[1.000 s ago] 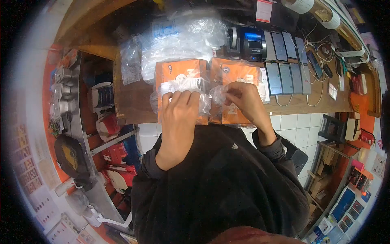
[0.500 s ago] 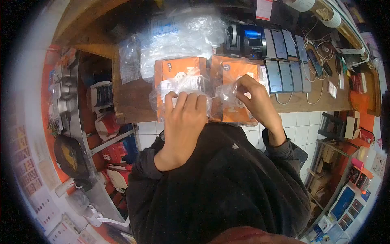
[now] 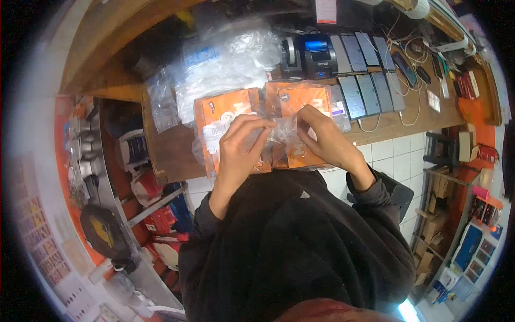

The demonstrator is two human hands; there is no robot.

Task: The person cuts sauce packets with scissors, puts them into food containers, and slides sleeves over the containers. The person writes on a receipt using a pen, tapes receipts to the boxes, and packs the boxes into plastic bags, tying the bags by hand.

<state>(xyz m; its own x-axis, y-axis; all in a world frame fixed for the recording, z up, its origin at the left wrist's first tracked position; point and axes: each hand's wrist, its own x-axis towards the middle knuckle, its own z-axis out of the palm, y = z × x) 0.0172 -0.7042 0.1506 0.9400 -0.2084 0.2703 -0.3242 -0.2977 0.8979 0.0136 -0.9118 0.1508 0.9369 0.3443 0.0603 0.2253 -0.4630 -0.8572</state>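
Note:
Two orange boxes wrapped in clear plastic lie side by side at the desk's front edge: the left box (image 3: 236,99) and the right box (image 3: 287,155). Between my hands, a loose part of the clear plastic bag (image 3: 283,131) stretches over the right box. My left hand (image 3: 241,150) is over the left box, thumb and fingertips pinched at the plastic's left side. Its fingers partly cover a white label (image 3: 212,137). My right hand (image 3: 328,138) is above the right box, fingers curled and closed on the plastic's other side. The exact grip points are partly hidden.
A heap of clear plastic bags (image 3: 214,67) lies behind the boxes. Beside it stands a small black printer (image 3: 320,56). Several phones (image 3: 351,96) lie in rows to the right, with white cables (image 3: 410,99). The wooden desk (image 3: 171,155) ends just before my body.
My left hand has risen from the label on the left box and moved right to pinch the plastic. Both hands are now closer together. The view has shifted and tilted slightly.

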